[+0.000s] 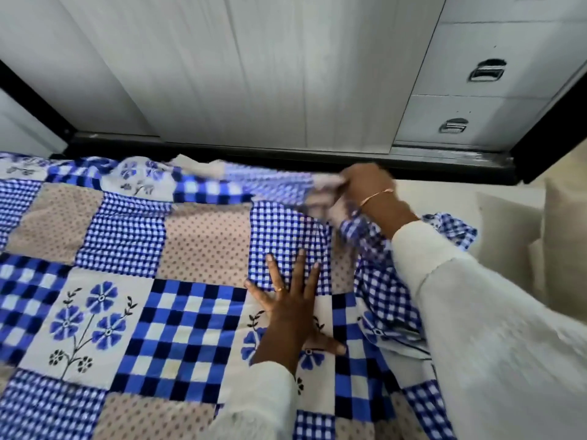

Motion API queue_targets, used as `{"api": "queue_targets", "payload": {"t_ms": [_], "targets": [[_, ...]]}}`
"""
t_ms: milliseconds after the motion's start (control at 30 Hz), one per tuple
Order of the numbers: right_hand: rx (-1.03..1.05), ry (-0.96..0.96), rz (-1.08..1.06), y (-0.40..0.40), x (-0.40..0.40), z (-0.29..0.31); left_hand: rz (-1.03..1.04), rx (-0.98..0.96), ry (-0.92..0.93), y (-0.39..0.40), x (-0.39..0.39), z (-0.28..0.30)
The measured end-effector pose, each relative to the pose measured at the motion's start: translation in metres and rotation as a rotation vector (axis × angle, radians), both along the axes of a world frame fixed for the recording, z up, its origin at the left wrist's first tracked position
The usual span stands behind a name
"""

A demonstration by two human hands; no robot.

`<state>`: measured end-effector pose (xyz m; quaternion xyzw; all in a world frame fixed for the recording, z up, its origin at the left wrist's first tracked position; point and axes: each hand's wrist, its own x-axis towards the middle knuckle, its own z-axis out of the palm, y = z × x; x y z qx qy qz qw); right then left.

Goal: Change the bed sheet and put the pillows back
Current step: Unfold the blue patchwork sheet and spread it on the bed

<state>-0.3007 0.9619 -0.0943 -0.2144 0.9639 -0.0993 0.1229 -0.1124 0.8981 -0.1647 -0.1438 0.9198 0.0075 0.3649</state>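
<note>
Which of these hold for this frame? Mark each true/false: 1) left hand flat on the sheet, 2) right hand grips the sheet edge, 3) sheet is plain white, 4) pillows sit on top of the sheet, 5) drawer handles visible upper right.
1) True. The left hand lies flat, fingers spread, on the bed sheet.
2) True. The right hand grips the sheet's far edge.
3) False. The sheet is a blue-and-white check patchwork with flower and dotted squares.
4) False. The pillows lie off to the right, beside the sheet.
5) True. Two drawer handles show on the cabinet.
</note>
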Motion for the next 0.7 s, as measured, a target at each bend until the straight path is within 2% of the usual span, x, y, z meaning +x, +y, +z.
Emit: {"api": "queue_targets", "payload": {"t_ms": [67, 100, 200, 267, 300, 367, 433, 500, 533, 633, 700], "targets": [[-0.068, 0.075, -0.303, 0.023, -0.043, 0.004, -0.008, 0.016, 0.013, 0.000, 0.000, -0.001], [-0.125, 0.052, -0.432, 0.031, -0.060, 0.005, -0.011, 0.023, 0.013, 0.000, 0.000, -0.001], [-0.592, -0.057, -0.719, 0.028, -0.079, -0.001, -0.020, 0.024, 0.011, 0.000, 0.000, -0.002], [-0.923, -0.074, -0.749, 0.018, -0.074, -0.002, -0.021, 0.024, 0.010, 0.000, 0.000, -0.002], [-0.954, -0.042, -0.700, 0.014, -0.068, -0.003, -0.019, 0.023, 0.010, 0.000, 0.000, -0.002], [-0.771, 0.073, -0.504, 0.010, -0.052, -0.009, -0.017, 0.016, -0.009, 0.000, -0.001, -0.002], [-0.394, 0.182, -0.302, 0.015, -0.032, -0.012, -0.014, -0.002, -0.035, 0.001, -0.003, -0.002], [0.015, 0.168, -0.232, 0.026, -0.011, -0.008, -0.011, -0.017, -0.059, 0.001, -0.004, -0.001], [0.135, 0.093, -0.258, 0.036, -0.004, -0.006, -0.010, -0.020, -0.065, 0.002, -0.005, -0.001], [0.170, -0.165, -0.329, 0.071, -0.008, -0.006, -0.003, -0.026, -0.052, 0.003, -0.005, -0.003], [0.121, -0.095, -0.358, 0.087, -0.022, -0.009, 0.001, -0.032, -0.043, 0.003, -0.004, -0.004]]}}
